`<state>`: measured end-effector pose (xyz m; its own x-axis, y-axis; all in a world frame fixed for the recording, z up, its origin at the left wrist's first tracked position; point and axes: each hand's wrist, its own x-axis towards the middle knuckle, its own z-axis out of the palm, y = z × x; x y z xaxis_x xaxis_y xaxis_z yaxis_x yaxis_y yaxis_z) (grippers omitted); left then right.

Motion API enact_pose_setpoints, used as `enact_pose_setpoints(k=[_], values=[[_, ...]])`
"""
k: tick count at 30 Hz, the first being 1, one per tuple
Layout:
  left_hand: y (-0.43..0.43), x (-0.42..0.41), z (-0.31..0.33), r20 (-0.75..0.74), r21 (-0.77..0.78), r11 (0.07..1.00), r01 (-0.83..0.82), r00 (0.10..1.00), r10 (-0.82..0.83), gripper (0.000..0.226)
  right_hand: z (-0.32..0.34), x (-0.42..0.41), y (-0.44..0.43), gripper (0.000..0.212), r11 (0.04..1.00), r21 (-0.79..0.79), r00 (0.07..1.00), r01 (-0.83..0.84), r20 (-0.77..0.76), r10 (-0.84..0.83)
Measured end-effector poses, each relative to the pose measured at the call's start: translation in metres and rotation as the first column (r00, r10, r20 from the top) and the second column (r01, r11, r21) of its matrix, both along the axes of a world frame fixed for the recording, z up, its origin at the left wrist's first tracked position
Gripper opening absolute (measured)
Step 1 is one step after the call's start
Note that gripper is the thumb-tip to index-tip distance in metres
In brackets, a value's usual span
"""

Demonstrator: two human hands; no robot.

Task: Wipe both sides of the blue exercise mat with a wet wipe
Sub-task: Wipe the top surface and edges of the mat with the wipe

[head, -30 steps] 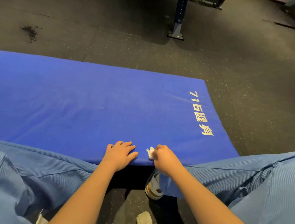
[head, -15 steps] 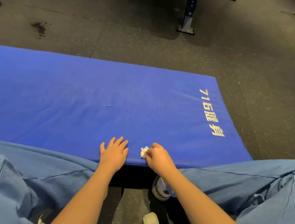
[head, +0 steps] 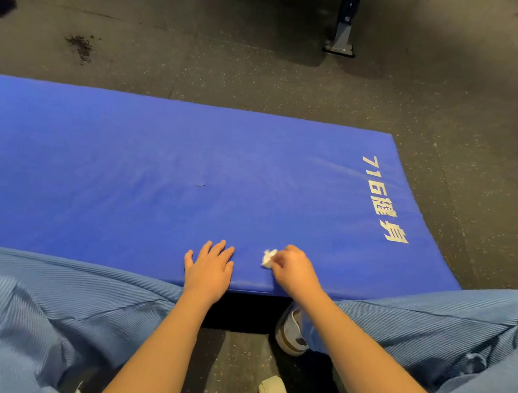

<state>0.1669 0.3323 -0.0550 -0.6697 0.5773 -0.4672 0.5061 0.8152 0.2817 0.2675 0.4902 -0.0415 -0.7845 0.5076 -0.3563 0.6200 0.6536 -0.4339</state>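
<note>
The left hand (head: 209,268) lies flat on the near edge of the blue mat (head: 159,172), fingers straight and a little spread. Just to its right, the right hand (head: 295,270) has its fingers curled around a small white wipe (head: 268,257), pressing it on the mat. Most of the wipe is hidden. The mat lies on the dark floor (head: 262,71), cut off at the left.
</note>
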Motion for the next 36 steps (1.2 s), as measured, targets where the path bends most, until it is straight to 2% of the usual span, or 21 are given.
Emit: enact_pose_setpoints(k=[3, 5, 7, 9, 11, 13, 15, 17, 20, 22, 23, 25, 27, 28, 30, 31, 33, 35, 36], values=[[-0.001, 0.0, 0.002, 0.004, 0.005, 1.0, -0.006, 1.0, 0.006, 0.044, -0.005, 0.009, 0.018, 0.025, 0.943, 0.124, 0.951, 0.309, -0.018, -0.31], [-0.001, 0.001, 0.001, -0.014, 0.011, 1.0, -0.021, 1.0, 0.021, 0.044, -0.004, 0.007, 0.005, 0.022, 0.923, 0.121, 0.93, 0.365, -0.091, -0.356], [-0.001, 0.002, -0.001, -0.039, 0.012, 0.999, -0.029, 0.999, 0.03, 0.044, -0.007, -0.001, -0.02, 0.02, 0.977, 0.033, 0.964, 0.211, -0.175, -0.202], [0.0, 0.004, -0.001, -0.053, 0.007, 0.999, -0.032, 0.998, 0.032, 0.044, -0.012, -0.007, -0.032, 0.021, 1.0, 0.024, 0.987, -0.004, -0.162, 0.007], [0.0, 0.003, -0.001, -0.049, 0.013, 0.999, -0.033, 0.998, 0.034, 0.043, -0.014, -0.013, -0.017, 0.026, 0.997, 0.07, 0.994, -0.019, -0.109, 0.027], [0.003, 0.0, 0.001, -0.054, 0.033, 0.999, -0.042, 0.998, 0.044, 0.041, -0.02, -0.011, 0.008, 0.026, 0.98, 0.135, 0.986, 0.145, -0.098, -0.133], [0.004, -0.001, 0.002, -0.081, 0.053, 0.996, -0.068, 0.994, 0.072, 0.036, -0.025, -0.004, 0.024, 0.022, 0.907, 0.194, 0.927, 0.375, -0.105, -0.361], [0.006, -0.001, 0.002, -0.123, 0.063, 0.995, -0.075, 0.989, 0.082, 0.032, -0.022, -0.004, 0.011, 0.016, 0.879, 0.184, 0.896, 0.44, -0.153, -0.416], [0.014, -0.01, -0.004, -0.17, 0.073, 0.996, -0.051, 0.983, 0.063, 0.03, -0.025, -0.009, -0.026, 0.013, 0.976, 0.116, 0.964, 0.187, -0.214, -0.159], [0.02, -0.02, -0.008, -0.175, 0.132, 0.99, -0.05, 0.982, 0.073, 0.032, -0.03, -0.012, -0.027, 0.018, 0.997, 0.076, 0.986, -0.005, -0.168, 0.017], [0.019, -0.024, -0.011, -0.174, 0.169, 0.984, -0.048, 0.982, 0.077, 0.034, -0.03, -0.015, -0.017, 0.021, 0.995, 0.093, 0.989, -0.027, -0.14, 0.04], [0.014, -0.028, -0.015, -0.159, 0.175, 0.983, -0.052, 0.984, 0.08, 0.041, -0.033, -0.018, 0.01, 0.019, 0.977, 0.205, 0.993, 0.053, -0.113, -0.03], [0.008, -0.027, -0.019, -0.114, 0.084, 0.995, -0.06, 0.991, 0.07, 0.045, -0.031, -0.015, 0.036, 0.015, 0.923, 0.336, 0.982, 0.187, -0.061, -0.177], [0.007, -0.026, -0.021, -0.108, 0.055, 0.997, -0.06, 0.992, 0.066, 0.047, -0.032, -0.013, 0.045, 0.016, 0.883, 0.385, 0.959, 0.268, -0.022, -0.282], [0.009, -0.026, -0.021, -0.116, 0.049, 0.997, -0.064, 0.991, 0.069, 0.048, -0.034, -0.016, 0.047, 0.017, 0.818, 0.422, 0.909, 0.391, -0.041, -0.414], [0.01, -0.026, -0.021, -0.123, 0.052, 0.997, -0.065, 0.99, 0.071, 0.048, -0.035, -0.021, 0.038, 0.016, 0.845, 0.371, 0.919, 0.386, -0.072, -0.388], [0.011, -0.025, -0.022, -0.134, 0.043, 0.997, -0.07, 0.988, 0.075, 0.048, -0.041, -0.028, 0.01, 0.013, 0.949, 0.258, 0.976, 0.182, -0.161, -0.143], [0.011, -0.024, -0.025, -0.144, 0.032, 0.997, -0.071, 0.987, 0.075, 0.048, -0.047, -0.031, 0.002, 0.013, 0.968, 0.241, 0.971, -0.064, -0.208, 0.116], [0.011, -0.023, -0.025, -0.142, 0.033, 0.997, -0.075, 0.987, 0.079, 0.048, -0.046, -0.034, 0.011, 0.015, 0.961, 0.256, 0.973, -0.102, -0.176, 0.15]])
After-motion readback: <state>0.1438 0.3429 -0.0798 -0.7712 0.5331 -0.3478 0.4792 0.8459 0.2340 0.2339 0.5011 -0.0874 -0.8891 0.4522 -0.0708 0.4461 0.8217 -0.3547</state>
